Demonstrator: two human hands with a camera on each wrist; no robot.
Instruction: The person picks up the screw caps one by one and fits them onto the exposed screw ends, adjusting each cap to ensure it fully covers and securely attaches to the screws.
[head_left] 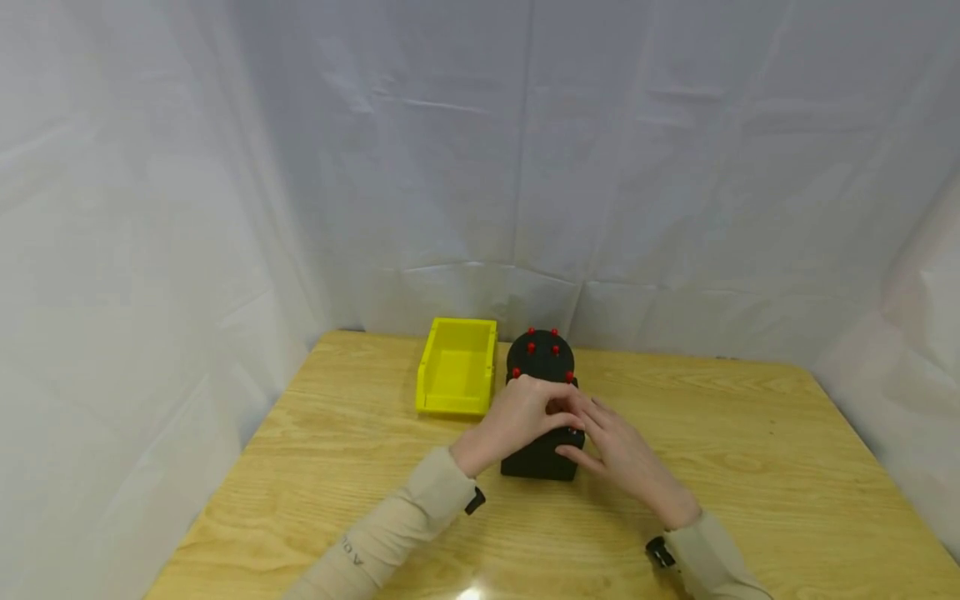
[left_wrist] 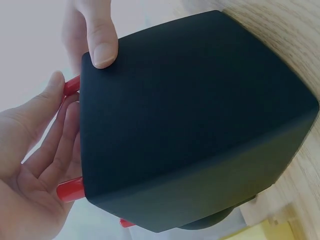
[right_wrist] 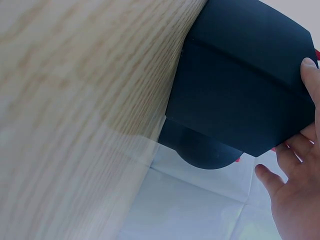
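So both hands sit on the black block (head_left: pixel 542 454) mid-table beside the empty yellow bin (head_left: pixel 457 367): left hand (head_left: pixel 517 417) grips its top, right hand (head_left: pixel 615 450) fingers a red peg (left_wrist: pixel 70 190), grasp unclear, all visible pegs seated.

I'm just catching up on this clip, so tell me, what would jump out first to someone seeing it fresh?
Mid-table, both hands meet on a black block: the left hand curls over its top while the right hand touches its near right side. Small red pegs stud the round black disc at the block's far end. Just left of it sits a bright yellow bin on the wooden table.
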